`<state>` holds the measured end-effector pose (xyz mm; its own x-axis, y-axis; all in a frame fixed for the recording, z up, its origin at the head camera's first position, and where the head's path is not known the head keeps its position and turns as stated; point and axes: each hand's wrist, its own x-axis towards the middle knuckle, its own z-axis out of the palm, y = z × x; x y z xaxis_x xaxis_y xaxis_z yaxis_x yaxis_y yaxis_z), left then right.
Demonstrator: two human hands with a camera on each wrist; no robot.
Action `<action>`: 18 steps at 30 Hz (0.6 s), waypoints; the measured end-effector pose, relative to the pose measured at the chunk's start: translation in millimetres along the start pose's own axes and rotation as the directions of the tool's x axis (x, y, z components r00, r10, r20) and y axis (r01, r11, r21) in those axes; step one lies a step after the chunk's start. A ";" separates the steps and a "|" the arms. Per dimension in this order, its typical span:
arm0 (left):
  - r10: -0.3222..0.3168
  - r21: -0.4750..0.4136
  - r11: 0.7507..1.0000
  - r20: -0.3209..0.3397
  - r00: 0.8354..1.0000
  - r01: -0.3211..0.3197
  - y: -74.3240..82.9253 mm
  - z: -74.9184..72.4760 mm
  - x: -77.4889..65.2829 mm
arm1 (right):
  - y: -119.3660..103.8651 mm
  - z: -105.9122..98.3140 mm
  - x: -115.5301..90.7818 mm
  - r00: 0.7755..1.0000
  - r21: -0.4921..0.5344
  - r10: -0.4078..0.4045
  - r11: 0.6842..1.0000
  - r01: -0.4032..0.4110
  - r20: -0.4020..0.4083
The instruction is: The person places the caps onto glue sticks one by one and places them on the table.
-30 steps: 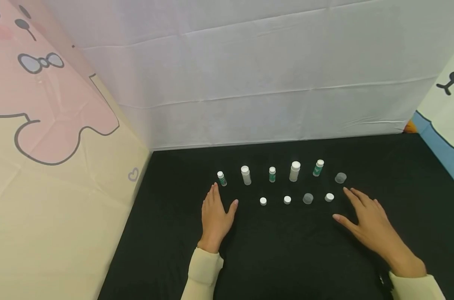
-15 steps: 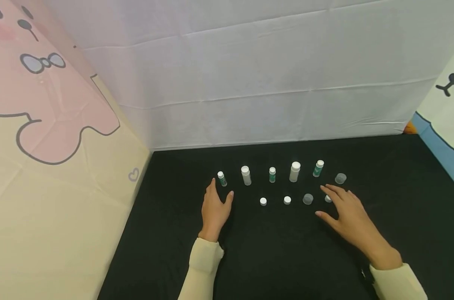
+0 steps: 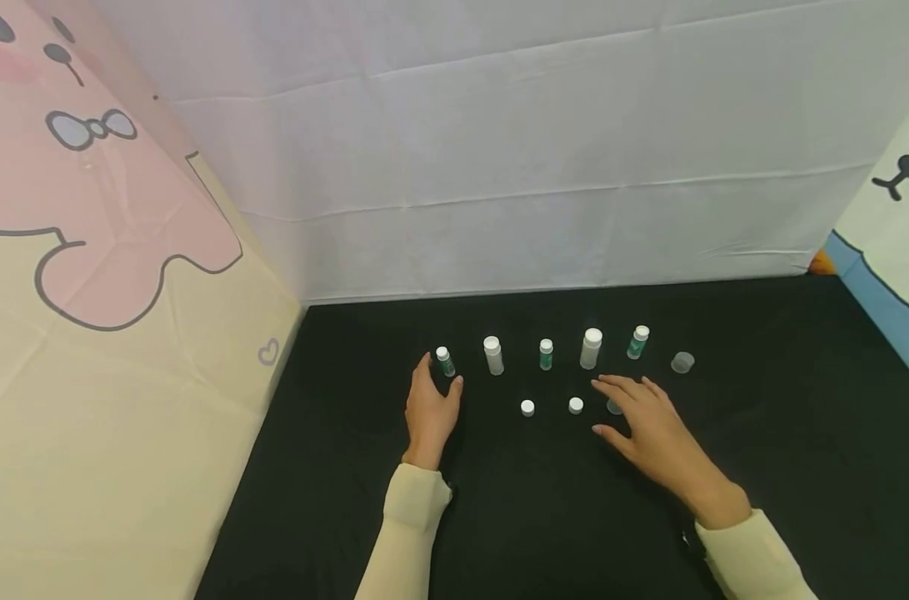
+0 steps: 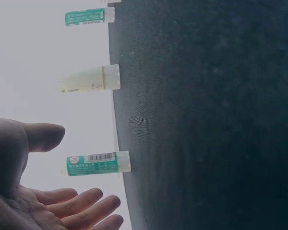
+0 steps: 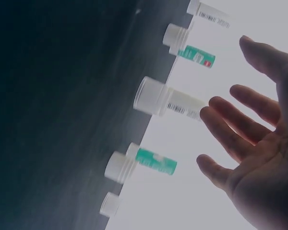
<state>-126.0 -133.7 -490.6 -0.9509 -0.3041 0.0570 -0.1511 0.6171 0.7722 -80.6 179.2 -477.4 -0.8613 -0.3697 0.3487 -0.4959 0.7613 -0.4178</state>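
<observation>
My left hand (image 3: 430,417) is spread near the leftmost small green-labelled bottle (image 3: 445,362), thumb to one side and fingers to the other, with a gap around it. In the left wrist view that bottle (image 4: 93,164) appears between thumb and fingers, untouched. My right hand (image 3: 649,429) hovers with fingers loosely bent and nothing held. Beneath its fingertips a translucent cap (image 3: 614,407) shows only partly; a white cap is hidden under this hand. Two more small white caps, one left (image 3: 527,408) and one right (image 3: 576,406), lie left of the right hand.
Behind them stand a white bottle (image 3: 494,356), a green-labelled one (image 3: 546,355), a larger white one (image 3: 590,349) and another green-labelled one (image 3: 637,342). A translucent cap (image 3: 682,362) sits at the row's right end. The black tabletop (image 3: 529,517) meets a white cloth wall (image 3: 454,183).
My right hand has moved left from beside the right-hand caps, covering the rightmost white cap. The left hand has edged forward to the leftmost bottle. Bottles and visible caps stay in place.
</observation>
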 end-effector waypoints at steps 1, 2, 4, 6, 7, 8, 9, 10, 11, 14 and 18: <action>-0.002 -0.001 1.000 -0.002 1.000 0.002 -0.5 0.9 1.0 | -1.2 1.8 1.1 1.000 0.002 -0.008 1.000 0.008 -0.002; -0.005 0.000 1.000 -0.005 1.000 0.005 -1.1 1.8 2.1 | -2.1 3.8 2.4 1.000 0.002 -0.015 1.000 0.015 -0.002; -0.004 0.001 1.000 -0.011 1.000 0.004 -2.3 3.7 4.6 | -3.9 7.3 5.2 1.000 0.004 -0.027 1.000 0.027 -0.001; -0.006 -0.007 1.000 -0.017 1.000 0.005 -2.5 5.0 7.0 | -5.9 10.3 8.1 0.999 0.006 -0.035 0.999 0.035 0.001; -0.006 -0.012 1.000 -0.020 1.000 0.006 -2.4 5.5 8.2 | -7.2 11.7 9.7 0.999 0.007 -0.039 0.999 0.039 0.002; -0.008 -0.015 1.000 -0.023 1.000 0.008 -2.2 5.9 9.4 | -8.5 13.0 11.1 0.999 0.008 -0.042 0.999 0.042 0.003; -0.008 -0.020 1.000 -0.027 1.000 0.007 -2.2 6.4 10.9 | -9.8 14.2 12.5 0.999 0.008 -0.049 0.999 0.049 0.003; -0.010 -0.025 1.000 -0.031 0.999 0.009 -2.1 6.9 12.3 | -10.9 15.5 13.8 0.999 0.008 -0.054 0.999 0.054 0.005; -0.012 -0.029 1.000 -0.034 0.999 0.011 -2.1 7.5 13.6 | -12.4 16.4 15.1 0.998 0.009 -0.059 0.998 0.059 0.006; -0.017 -0.031 0.999 -0.042 0.999 0.015 -2.4 9.1 17.2 | -15.9 19.6 18.7 0.997 0.011 -0.071 0.997 0.071 0.017; -0.017 -0.031 0.999 -0.051 0.999 0.015 -2.9 11.4 20.3 | -18.9 23.6 22.5 0.997 0.017 -0.073 0.997 0.072 0.039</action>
<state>-147.9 -133.5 -498.9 -0.9333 -0.3509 0.0758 -0.1574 0.5898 0.7921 -93.3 143.8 -481.4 -0.8263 -0.4447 0.3455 -0.5589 0.7232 -0.4058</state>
